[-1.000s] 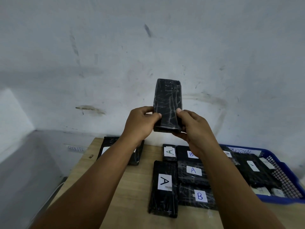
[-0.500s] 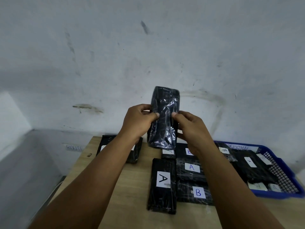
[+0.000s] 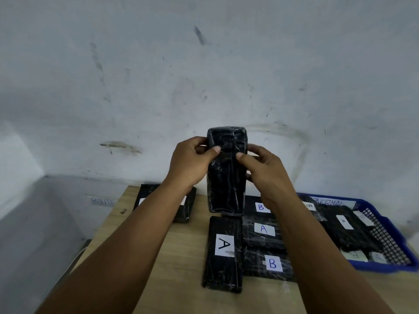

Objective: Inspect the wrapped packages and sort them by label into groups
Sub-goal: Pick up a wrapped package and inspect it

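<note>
Both hands hold 1 black wrapped package point(image 3: 226, 175) upright above the wooden table point(image 3: 181, 257) — left hand point(image 3: 190, 164) and right hand point(image 3: 266, 175) gripping its sides, thumbs on its face. Below lie packages labelled A point(image 3: 223, 252), A point(image 3: 264, 230) and B point(image 3: 271, 264). The right forearm hides part of them — beside it sits a blue basket point(image 3: 390, 225) of packages.

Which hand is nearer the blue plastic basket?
Right. The right hand grips the raised black wrapped package just left of the blue plastic basket; the left hand holds its far side.
</note>
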### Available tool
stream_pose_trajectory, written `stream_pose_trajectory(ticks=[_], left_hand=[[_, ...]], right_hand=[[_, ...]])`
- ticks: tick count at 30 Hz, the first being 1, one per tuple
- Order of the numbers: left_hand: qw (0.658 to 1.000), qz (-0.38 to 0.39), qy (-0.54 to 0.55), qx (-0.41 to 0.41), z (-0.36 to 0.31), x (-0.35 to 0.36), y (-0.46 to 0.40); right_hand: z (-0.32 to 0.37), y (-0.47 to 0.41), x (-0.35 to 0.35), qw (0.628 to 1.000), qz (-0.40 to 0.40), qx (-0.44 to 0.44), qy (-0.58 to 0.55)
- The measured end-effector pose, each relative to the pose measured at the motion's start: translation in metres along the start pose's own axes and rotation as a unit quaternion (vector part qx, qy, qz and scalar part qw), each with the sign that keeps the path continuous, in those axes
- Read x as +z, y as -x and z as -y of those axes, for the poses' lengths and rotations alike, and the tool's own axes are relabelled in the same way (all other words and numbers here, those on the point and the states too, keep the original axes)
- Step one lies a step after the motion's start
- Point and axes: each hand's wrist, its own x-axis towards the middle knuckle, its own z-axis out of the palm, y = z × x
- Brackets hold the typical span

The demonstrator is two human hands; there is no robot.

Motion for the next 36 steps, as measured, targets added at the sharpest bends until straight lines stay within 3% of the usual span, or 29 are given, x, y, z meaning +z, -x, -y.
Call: stream_pose_trajectory(ticks=[5,9,14,24,26,29,32,34,36], left_hand=[[1.0,0.017,0.022,0.013,-0.001,0.003,0.008],[0.997,0.029,0.066,-0.028,-0.012,0.004,0.008],[0.996,-0.024,0.086,-0.022,-0.007,0.007,0.004],[0.994,-0.007,0.061,0.089,0.0,0.008,0.014],[0.989,0.031,0.094,0.106,0.004,0.006,0.018],[0.978,0.089,0.148,0.114,0.009,0.006,0.021],[0.983,0.063,0.163,0.053,0.007,0.006,0.021],[0.994,0.019,0.106,-0.022,0.009,0.007,0.014],[0.993,0.022,0.064,-0.094,0.013,0.006,0.009]], right_hand=[[0.004,-0.004,-0.002,0.998,-0.004,-0.053,0.02],[0.003,0.0,-0.003,0.997,0.001,-0.068,0.043],[0.01,0.009,0.003,0.994,0.026,-0.062,0.091],[0.016,0.016,0.003,0.997,-0.015,0.063,-0.041],[0.018,0.014,-0.001,0.989,-0.04,0.102,-0.104],[0.013,0.009,-0.006,0.983,-0.079,0.093,-0.138],[0.006,0.009,-0.009,0.983,-0.083,0.099,-0.134],[0.001,0.01,-0.008,0.982,-0.074,0.107,-0.138],[-0.004,0.01,-0.007,0.985,-0.051,0.103,-0.126]])
